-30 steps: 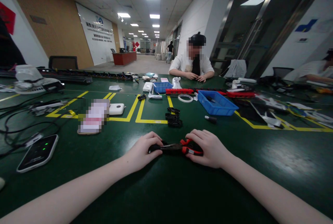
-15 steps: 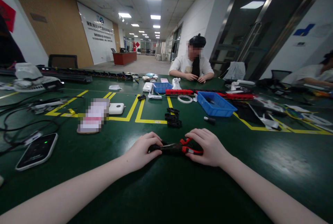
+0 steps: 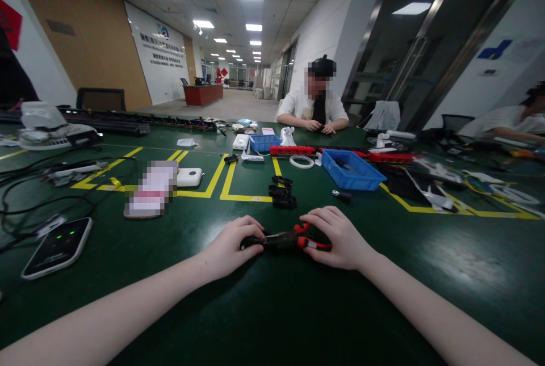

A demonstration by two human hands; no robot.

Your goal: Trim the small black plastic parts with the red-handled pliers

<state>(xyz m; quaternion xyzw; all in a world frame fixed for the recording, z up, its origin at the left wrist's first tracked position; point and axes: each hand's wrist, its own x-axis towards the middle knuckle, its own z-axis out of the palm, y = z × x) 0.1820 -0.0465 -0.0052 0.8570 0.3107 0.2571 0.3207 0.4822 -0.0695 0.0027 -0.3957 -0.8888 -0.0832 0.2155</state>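
Red-and-black handled pliers are in my right hand, whose fingers wrap round the two handles. Their long jaws point left, toward my left hand. Between its thumb and fingers, my left hand pinches a small black part, mostly covered by the fingers. The plier tips meet this part at the fingertips; whether they grip it I cannot tell. Just beyond my hands, several black parts sit in a cluster on the green table, and a short black cylinder lies to their right.
A blue tray stands behind the cylinder, with a smaller blue tray farther back. Left lie a phone, a blurred-out phone-like item, a white box and black cables. Across the table sits another person.
My right hand has shifted very slightly up with the pliers, and the handles look a little different in angle. My left hand keeps its pinch. The whole view has drifted slightly.
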